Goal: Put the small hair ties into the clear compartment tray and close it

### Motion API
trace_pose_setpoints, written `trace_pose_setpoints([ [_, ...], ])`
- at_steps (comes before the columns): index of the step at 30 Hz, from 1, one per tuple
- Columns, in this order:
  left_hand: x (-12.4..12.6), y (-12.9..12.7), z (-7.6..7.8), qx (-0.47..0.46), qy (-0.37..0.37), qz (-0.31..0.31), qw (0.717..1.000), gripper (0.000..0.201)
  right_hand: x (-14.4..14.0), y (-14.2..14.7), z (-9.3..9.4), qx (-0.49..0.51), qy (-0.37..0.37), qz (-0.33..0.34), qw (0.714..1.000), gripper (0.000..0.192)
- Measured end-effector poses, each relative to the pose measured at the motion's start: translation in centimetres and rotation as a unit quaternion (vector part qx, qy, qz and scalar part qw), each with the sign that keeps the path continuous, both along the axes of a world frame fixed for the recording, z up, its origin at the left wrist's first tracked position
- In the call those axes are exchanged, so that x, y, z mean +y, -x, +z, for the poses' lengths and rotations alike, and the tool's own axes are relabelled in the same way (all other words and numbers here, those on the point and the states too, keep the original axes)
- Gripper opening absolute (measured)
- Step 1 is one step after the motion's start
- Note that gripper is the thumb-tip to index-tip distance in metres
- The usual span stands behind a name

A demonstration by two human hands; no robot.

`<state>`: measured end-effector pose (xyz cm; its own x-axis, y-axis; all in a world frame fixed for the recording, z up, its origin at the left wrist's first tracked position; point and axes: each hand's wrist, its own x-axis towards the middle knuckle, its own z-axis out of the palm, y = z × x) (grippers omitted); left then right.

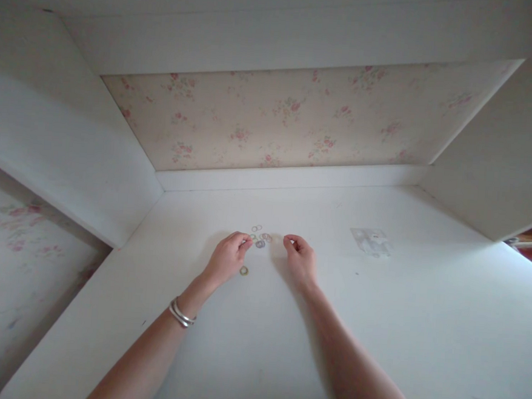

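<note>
Left hand grip: the left hand is curled, fingertips pinched close together at the edge of a small cluster of rings; whether a ring is actually caught between them is too small to tell.
Right hand grip: the right hand is loosely curled, thumb and forefinger drawn near each other, just right of the cluster; whether it holds anything I cannot tell.
Rings: the small rings lie in a loose cluster on the table, between the two hands' fingertips.
Single ring: one yellowish ring lies apart from the cluster, just beside the heel of the left hand.
Hand pose: both forearms reach forward from the near edge, converging toward the cluster, palms down, wrists low over the surface.
Wrist: silver bangles sit on the left wrist.
Table: a white table set in a recess.
Sticker: a faded picture sticker lies well right of the hands.
Back wall: floral wallpaper behind the table.
</note>
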<state>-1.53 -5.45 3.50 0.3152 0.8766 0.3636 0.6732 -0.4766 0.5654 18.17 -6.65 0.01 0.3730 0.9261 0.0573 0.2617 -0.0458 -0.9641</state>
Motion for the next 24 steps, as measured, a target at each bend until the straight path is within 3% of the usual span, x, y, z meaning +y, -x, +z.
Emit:
trace_pose_setpoints([
  [7,-3.6,2.8,-1.7,0.000,0.035,-0.029,0.999,0.016,0.0,0.1,-0.5,-0.012,-0.004,0.009,1.000,0.040],
  [13,-4.0,3.4,-2.4,0.050,0.037,-0.052,0.997,0.015,0.0,0.2,-0.8,-0.033,0.003,0.013,0.999,0.043],
  [24,-4.5,3.5,-2.1,0.098,0.062,-0.054,0.992,0.021,-0.3,0.4,-0.5,-0.055,0.005,0.020,0.998,0.045],
])
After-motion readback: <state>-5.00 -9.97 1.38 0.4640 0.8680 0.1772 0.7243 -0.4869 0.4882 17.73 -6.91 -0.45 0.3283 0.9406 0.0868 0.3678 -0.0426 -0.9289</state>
